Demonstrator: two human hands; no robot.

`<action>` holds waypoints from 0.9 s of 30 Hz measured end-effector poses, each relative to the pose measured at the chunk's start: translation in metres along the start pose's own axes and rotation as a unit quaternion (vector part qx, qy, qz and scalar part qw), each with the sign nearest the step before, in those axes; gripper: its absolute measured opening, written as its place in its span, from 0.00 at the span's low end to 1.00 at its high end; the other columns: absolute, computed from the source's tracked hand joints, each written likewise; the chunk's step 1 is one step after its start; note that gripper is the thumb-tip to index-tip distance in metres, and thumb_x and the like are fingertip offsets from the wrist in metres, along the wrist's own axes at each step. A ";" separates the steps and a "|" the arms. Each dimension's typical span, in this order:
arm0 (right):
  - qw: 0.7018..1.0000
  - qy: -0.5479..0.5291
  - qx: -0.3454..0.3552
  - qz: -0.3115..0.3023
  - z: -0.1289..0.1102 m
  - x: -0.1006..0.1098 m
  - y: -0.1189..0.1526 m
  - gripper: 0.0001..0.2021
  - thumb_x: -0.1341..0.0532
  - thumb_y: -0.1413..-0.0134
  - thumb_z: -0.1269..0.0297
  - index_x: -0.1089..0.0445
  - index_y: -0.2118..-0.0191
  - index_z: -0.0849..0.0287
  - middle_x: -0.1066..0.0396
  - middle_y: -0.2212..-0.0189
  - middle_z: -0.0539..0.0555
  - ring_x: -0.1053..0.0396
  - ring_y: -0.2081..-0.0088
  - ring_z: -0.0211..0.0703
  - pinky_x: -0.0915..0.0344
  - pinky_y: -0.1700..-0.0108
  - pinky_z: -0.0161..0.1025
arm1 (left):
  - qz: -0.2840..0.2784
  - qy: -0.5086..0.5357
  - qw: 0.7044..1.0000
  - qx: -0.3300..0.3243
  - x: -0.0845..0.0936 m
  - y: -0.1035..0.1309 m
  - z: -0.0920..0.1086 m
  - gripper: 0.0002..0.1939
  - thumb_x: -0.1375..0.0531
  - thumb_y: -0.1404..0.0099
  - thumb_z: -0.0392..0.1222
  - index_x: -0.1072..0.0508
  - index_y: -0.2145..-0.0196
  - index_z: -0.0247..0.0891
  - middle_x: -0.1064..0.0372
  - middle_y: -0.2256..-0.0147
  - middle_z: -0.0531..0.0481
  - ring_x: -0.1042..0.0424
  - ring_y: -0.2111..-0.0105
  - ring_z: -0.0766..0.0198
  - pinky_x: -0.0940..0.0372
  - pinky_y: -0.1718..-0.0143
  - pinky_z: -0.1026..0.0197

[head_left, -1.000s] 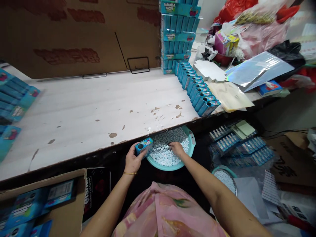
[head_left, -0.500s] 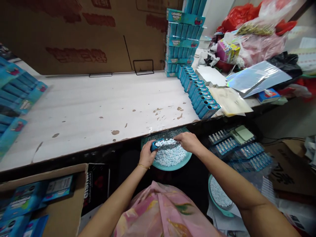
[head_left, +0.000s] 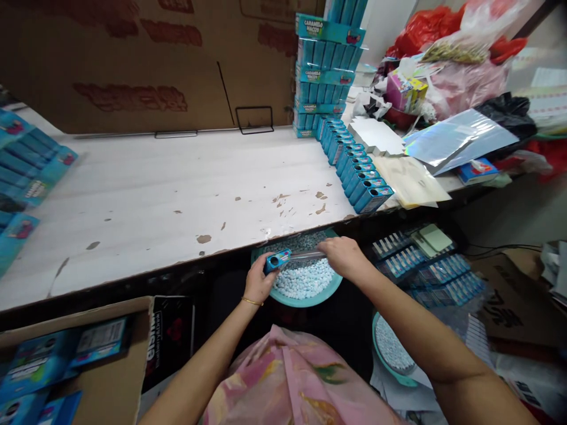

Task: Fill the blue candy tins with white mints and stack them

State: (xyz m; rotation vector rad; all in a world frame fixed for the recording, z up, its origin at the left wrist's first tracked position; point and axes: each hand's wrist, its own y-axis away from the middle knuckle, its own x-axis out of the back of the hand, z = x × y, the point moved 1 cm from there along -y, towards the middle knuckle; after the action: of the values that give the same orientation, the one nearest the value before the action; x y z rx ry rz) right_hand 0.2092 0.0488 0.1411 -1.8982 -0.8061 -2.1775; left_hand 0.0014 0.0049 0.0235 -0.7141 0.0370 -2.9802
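seemingly part-done

pinching a blue tin [head_left: 278, 260] over the basin [head_left: 305, 303] of pellets [head_left: 305, 283] with left hand [head_left: 260, 281], can't tell how full; gripping a bare-looking scoop [head_left: 305, 255] with right hand [head_left: 345, 258], with a row of tins [head_left: 363, 188] already on the table [head_left: 177, 183].

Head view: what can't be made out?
All head view:
Small blue box in the left hand: fill level, lost in dark opening.
Narrow greyish scoop: grip end, covered by the right hand.
Round turquoise basin: far rim, behind the white tabletop.
Tall blue stack: top, above frame.
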 end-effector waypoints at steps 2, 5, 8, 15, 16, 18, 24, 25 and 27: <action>0.997 -0.037 -0.057 -0.035 0.018 -0.029 -0.001 0.15 0.52 0.52 0.77 0.32 0.64 0.57 0.30 0.65 0.57 0.33 0.60 0.44 0.42 0.62 0.36 | 0.020 0.022 0.999 0.020 0.010 0.002 -0.001 0.19 0.43 0.50 0.42 0.35 0.59 0.37 0.33 0.61 0.48 0.34 0.61 0.60 0.40 0.56 0.57; 0.983 -0.114 -0.113 -0.088 0.016 -0.083 -0.014 0.15 0.52 0.52 0.77 0.30 0.63 0.60 0.29 0.64 0.60 0.34 0.59 0.46 0.42 0.60 0.37 | 0.051 0.034 0.997 0.045 0.024 0.005 -0.001 0.20 0.41 0.51 0.45 0.35 0.59 0.37 0.33 0.63 0.49 0.33 0.62 0.61 0.40 0.57 0.58; 0.974 -0.169 -0.119 -0.089 -0.017 -0.127 -0.037 0.15 0.51 0.50 0.74 0.30 0.60 0.57 0.29 0.62 0.57 0.34 0.58 0.44 0.42 0.60 0.35 | 0.066 0.039 0.995 0.064 0.032 0.007 -0.003 0.21 0.41 0.51 0.47 0.36 0.59 0.37 0.33 0.63 0.49 0.34 0.63 0.62 0.39 0.58 0.58; 0.949 -0.296 -0.103 -0.043 -0.045 -0.144 -0.066 0.15 0.51 0.47 0.69 0.32 0.56 0.54 0.29 0.60 0.49 0.34 0.58 0.36 0.41 0.60 0.29 | 0.082 0.047 0.993 0.069 0.042 0.011 -0.010 0.21 0.41 0.51 0.45 0.36 0.59 0.37 0.33 0.64 0.49 0.33 0.64 0.62 0.39 0.58 0.57; 0.946 -0.306 -0.100 -0.039 -0.038 -0.141 -0.063 0.15 0.50 0.47 0.69 0.32 0.57 0.54 0.29 0.61 0.49 0.33 0.60 0.36 0.41 0.61 0.29 | 0.084 0.048 0.993 0.068 0.043 0.011 -0.010 0.21 0.41 0.52 0.45 0.36 0.59 0.37 0.33 0.63 0.49 0.33 0.64 0.62 0.39 0.58 0.57; 0.939 -0.330 -0.094 -0.031 -0.021 -0.131 -0.055 0.14 0.49 0.48 0.69 0.31 0.57 0.55 0.28 0.65 0.48 0.32 0.64 0.35 0.40 0.63 0.29 | 0.086 0.047 0.993 0.069 0.042 0.010 -0.011 0.22 0.41 0.52 0.46 0.36 0.59 0.37 0.33 0.63 0.49 0.33 0.63 0.62 0.39 0.58 0.57; 0.928 -0.367 -0.062 0.015 0.012 -0.074 -0.025 0.13 0.49 0.49 0.67 0.30 0.60 0.57 0.28 0.72 0.49 0.32 0.70 0.36 0.40 0.67 0.30 | 0.055 0.047 0.996 0.048 0.020 0.004 -0.011 0.21 0.42 0.51 0.45 0.36 0.59 0.37 0.33 0.63 0.49 0.33 0.63 0.61 0.39 0.58 0.57; 0.938 -0.341 -0.054 0.018 0.012 -0.061 -0.021 0.13 0.49 0.48 0.67 0.30 0.60 0.55 0.28 0.70 0.49 0.32 0.68 0.36 0.40 0.66 0.31 | 0.042 0.042 0.997 0.041 0.015 0.003 -0.011 0.21 0.42 0.51 0.44 0.36 0.58 0.37 0.33 0.63 0.49 0.33 0.62 0.61 0.39 0.58 0.57; 0.963 -0.264 -0.045 0.011 0.007 -0.036 -0.016 0.14 0.50 0.48 0.66 0.30 0.59 0.52 0.28 0.66 0.49 0.33 0.62 0.38 0.41 0.63 0.31 | 0.020 0.026 0.999 0.025 0.006 0.002 -0.009 0.20 0.43 0.50 0.42 0.36 0.58 0.37 0.33 0.62 0.49 0.34 0.61 0.61 0.40 0.57 0.57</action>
State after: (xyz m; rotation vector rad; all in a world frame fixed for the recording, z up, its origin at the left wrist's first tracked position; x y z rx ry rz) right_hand 0.2150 0.0568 0.1026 -2.5677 -0.7563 -1.7286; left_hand -0.0077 0.0022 0.0177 -0.6231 -0.0217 -2.9504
